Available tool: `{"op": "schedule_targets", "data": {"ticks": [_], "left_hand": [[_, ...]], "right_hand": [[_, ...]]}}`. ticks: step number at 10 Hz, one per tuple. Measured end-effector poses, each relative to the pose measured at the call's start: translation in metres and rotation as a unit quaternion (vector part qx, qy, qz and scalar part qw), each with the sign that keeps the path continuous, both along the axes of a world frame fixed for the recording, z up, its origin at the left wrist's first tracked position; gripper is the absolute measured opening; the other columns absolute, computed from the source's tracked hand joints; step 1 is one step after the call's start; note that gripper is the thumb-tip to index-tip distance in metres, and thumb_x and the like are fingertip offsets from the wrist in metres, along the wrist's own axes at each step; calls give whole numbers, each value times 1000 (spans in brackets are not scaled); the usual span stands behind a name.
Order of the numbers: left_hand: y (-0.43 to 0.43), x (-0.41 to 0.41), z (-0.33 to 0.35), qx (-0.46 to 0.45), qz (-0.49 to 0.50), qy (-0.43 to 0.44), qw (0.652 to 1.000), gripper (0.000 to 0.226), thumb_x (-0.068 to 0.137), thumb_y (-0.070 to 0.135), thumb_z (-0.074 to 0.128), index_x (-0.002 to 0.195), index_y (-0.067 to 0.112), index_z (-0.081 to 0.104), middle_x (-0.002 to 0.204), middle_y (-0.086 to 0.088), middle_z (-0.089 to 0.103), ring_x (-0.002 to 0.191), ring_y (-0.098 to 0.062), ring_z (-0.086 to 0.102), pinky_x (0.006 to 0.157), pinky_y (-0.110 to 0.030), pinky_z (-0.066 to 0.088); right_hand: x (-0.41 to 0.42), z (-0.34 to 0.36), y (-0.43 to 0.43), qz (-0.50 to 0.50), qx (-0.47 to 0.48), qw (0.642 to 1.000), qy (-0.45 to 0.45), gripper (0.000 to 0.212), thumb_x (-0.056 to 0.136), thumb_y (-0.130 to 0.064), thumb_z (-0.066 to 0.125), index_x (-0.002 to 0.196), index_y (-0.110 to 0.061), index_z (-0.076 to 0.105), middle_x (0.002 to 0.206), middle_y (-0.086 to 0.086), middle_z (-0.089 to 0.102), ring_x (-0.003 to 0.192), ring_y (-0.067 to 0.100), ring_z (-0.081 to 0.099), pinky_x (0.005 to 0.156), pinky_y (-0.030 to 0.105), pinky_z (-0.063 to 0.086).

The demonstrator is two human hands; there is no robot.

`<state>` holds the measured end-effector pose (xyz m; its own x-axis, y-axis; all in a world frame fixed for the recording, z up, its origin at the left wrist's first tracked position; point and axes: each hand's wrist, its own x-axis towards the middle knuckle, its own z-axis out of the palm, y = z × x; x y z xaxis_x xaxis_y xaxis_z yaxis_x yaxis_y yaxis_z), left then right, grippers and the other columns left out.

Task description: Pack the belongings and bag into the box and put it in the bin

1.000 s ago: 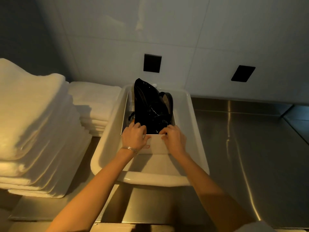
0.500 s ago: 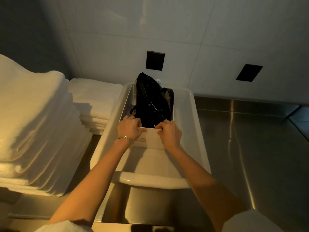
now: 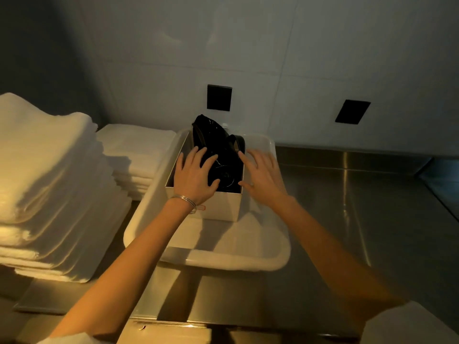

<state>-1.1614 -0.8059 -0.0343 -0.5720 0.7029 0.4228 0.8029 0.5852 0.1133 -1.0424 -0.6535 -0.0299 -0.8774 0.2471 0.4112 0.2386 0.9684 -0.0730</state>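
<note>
Left hand (image 3: 193, 177) lies spread flat on the black bag (image 3: 218, 155), gripping nothing; right hand (image 3: 263, 175) hovers open just beside it (somewhat blurred). Steel worktop (image 3: 347, 219) carries towel stacks (image 3: 49, 182) and a white bin (image 3: 223, 254). Inside the bin stands a white box (image 3: 223, 207); the glossy bag sticks up out of it.

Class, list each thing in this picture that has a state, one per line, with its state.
White cardboard box: open-topped, standing inside the bin.
Glossy black bag: upright in the box, sticking out above it.
White plastic bin: on the steel counter.
Left hand: open, fingers spread.
Right hand: open, holding nothing.
Folded white towels: stacked.
</note>
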Motion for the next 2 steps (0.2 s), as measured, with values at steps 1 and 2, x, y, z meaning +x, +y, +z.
{"op": "schedule_targets", "data": {"ticks": [1, 2], "left_hand": [[0, 22, 7, -33, 27, 0, 999, 66, 82, 46, 56, 140, 25, 32, 152, -9, 24, 142, -27, 11, 114, -52, 4], [4, 40, 0, -57, 89, -4, 994, 70, 83, 51, 51, 143, 27, 24, 155, -8, 14, 143, -26, 4, 114, -51, -2]], "right_hand": [[10, 12, 12, 20, 23, 999, 13, 78, 77, -36, 70, 139, -10, 31, 142, 23, 37, 133, 37, 31, 109, 57, 18], [19, 10, 29, 49, 30, 998, -2, 76, 83, -40, 62, 142, -11, 23, 148, 22, 28, 138, 35, 22, 111, 56, 9]]}}
